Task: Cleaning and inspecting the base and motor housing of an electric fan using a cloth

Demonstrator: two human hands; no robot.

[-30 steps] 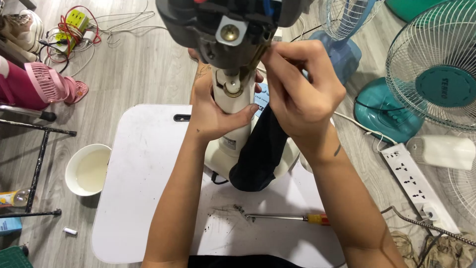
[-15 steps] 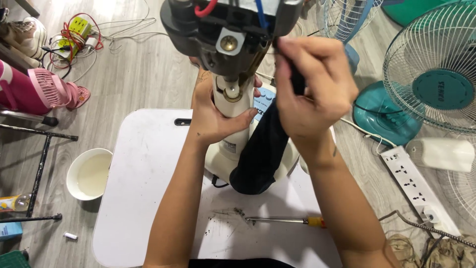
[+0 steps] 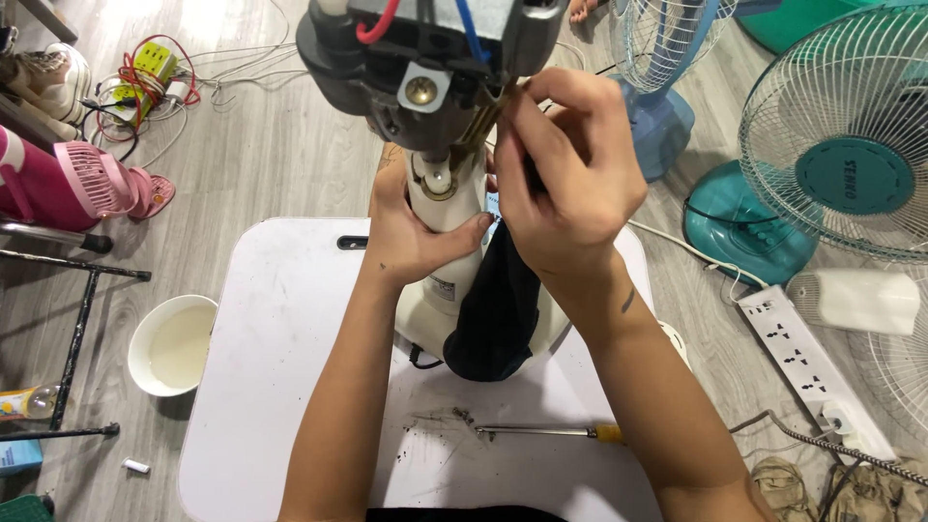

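A fan with its covers off stands on a small white table (image 3: 280, 319). Its dark motor housing (image 3: 406, 58), with red and blue wires on top, fills the upper middle of the head view. My left hand (image 3: 416, 232) wraps the cream neck (image 3: 447, 208) of the fan stand just below the motor. My right hand (image 3: 565, 179) pinches a thin dark tool whose brass-coloured tip touches the motor's right side. A dark cloth (image 3: 498, 309) hangs down over the fan's base, under my right wrist.
A long screwdriver (image 3: 541, 432) with a yellow handle lies on the table near me. A white bowl (image 3: 172, 343) sits on the floor at left. Teal and blue fans (image 3: 831, 164) stand at right, beside a white power strip (image 3: 802, 362). Pink fan and wires lie far left.
The motor head has come nearer and higher in view. My right hand shifted its grip and now pinches the tool at the motor's right side. My left hand stayed on the neck.
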